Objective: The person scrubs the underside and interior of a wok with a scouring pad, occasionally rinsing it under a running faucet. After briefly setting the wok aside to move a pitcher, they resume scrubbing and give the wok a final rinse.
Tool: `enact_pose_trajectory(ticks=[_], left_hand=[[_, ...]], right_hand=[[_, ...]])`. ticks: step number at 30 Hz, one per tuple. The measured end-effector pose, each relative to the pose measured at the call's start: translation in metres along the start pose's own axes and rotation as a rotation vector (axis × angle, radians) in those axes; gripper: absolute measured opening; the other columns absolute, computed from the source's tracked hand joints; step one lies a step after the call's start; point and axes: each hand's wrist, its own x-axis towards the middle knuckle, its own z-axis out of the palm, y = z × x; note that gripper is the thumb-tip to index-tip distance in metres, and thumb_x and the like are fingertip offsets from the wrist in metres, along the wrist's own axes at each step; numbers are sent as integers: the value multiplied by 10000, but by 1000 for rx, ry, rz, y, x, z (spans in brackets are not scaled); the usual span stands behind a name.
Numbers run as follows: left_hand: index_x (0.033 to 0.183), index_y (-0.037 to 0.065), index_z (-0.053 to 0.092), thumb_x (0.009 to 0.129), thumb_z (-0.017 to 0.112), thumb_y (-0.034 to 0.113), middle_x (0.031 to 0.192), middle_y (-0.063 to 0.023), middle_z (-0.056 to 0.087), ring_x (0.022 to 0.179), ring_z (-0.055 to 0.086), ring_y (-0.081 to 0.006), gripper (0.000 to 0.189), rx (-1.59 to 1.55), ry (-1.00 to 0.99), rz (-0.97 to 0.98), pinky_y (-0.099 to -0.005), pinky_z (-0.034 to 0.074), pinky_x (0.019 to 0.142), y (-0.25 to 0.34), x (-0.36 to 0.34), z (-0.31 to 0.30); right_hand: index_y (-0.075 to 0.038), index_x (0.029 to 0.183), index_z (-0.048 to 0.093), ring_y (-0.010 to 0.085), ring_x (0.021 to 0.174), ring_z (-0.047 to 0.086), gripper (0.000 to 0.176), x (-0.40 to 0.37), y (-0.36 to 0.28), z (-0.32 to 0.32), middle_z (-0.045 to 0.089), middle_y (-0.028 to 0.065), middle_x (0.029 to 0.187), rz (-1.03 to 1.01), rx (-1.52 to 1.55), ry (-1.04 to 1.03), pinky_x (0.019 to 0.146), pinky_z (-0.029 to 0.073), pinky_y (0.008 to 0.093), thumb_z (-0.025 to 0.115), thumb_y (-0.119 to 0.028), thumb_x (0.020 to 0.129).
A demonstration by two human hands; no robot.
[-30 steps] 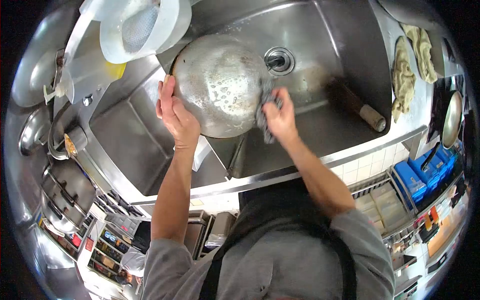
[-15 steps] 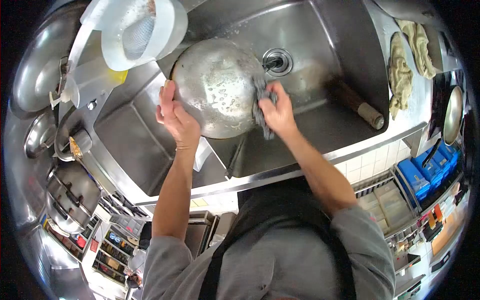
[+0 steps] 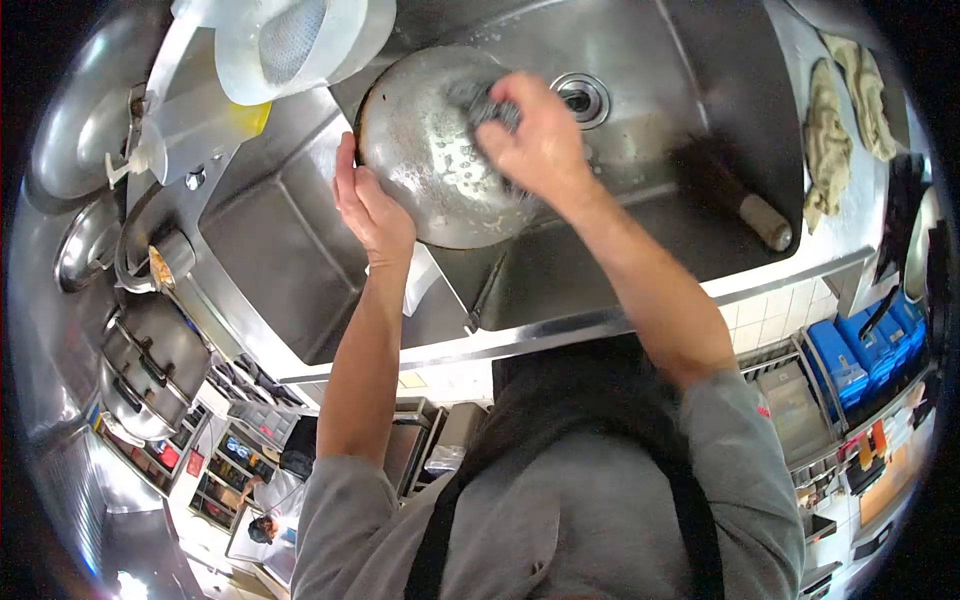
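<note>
A round metal wok (image 3: 420, 190), scratched and wet with suds, is held tilted over the sink (image 3: 655, 225), its rounded outer face up. My left hand (image 3: 378, 210) grips its rim at the left side, fingers at the edge. In my right hand (image 3: 540, 140) is a dark grey steel wool scrubber (image 3: 478, 108), pressed against the upper right of the wok. The fingers are closed around the scrubber and blurred by motion.
A drain (image 3: 582, 100) shows beyond the wok. A brush with a wrapped handle (image 3: 765, 222) lies in the basin's right side. Cloths (image 3: 828, 140) hang at the right rim. A white plastic container (image 3: 345, 40) and a pump bottle (image 3: 185, 135) stand at upper left.
My right hand has moved up and left across the wok with the scrubber. My left hand stays on the rim. The view has shifted slightly, and another person now shows at lower left.
</note>
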Motion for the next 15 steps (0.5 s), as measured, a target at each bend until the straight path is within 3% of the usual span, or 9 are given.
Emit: enact_pose_trajectory(ticks=[1, 3, 5, 8, 11, 15], left_hand=[[1404, -16, 558, 1046, 385, 211, 1422, -200, 592, 1341, 508, -352, 457, -6, -3, 15, -422, 313, 1143, 0, -4, 0], [1422, -67, 517, 1081, 456, 298, 1344, -205, 613, 1220, 563, -292, 503, -182, 19, -139, -346, 421, 1052, -2, -6, 4], [1429, -73, 502, 1077, 499, 330, 1311, -174, 617, 1183, 567, -255, 535, -294, -5, -204, -343, 433, 1035, 11, -23, 2], [1424, -74, 485, 1046, 620, 332, 1254, -120, 614, 1115, 566, -174, 571, -506, 38, -371, -315, 472, 976, 55, -53, 12], [1365, -23, 528, 1024, 658, 315, 1237, -112, 623, 1105, 591, -178, 497, -727, 10, -471, -344, 496, 958, 116, -70, 33], [1324, 22, 551, 1006, 676, 272, 1205, -97, 637, 1120, 619, -207, 424, -1008, -146, -611, -378, 518, 952, 171, -56, 53]], right_hand=[[-54, 1049, 628, 375, 992, 640, 334, -16, -11, -3, 647, 169, 1018, -63, -32, -30, 881, 525, 447, 707, -213, 767], [-48, 1036, 615, 358, 967, 645, 327, -42, -25, -13, 636, 163, 1000, -140, -69, -35, 870, 530, 419, 715, -177, 753], [-53, 1032, 608, 338, 959, 630, 326, -63, -27, -25, 616, 150, 980, -78, 39, -162, 857, 521, 393, 730, -138, 741], [-44, 1039, 605, 300, 970, 630, 322, -69, 5, -50, 625, 143, 992, -25, 102, -51, 871, 512, 366, 723, -118, 749], [7, 1089, 618, 278, 1010, 655, 339, -51, 9, -97, 678, 179, 1056, 170, 85, -2, 916, 506, 365, 679, -142, 791], [-12, 1109, 643, 296, 1000, 667, 374, -19, -20, -129, 687, 184, 1049, 121, 62, -25, 900, 521, 386, 699, -171, 775]])
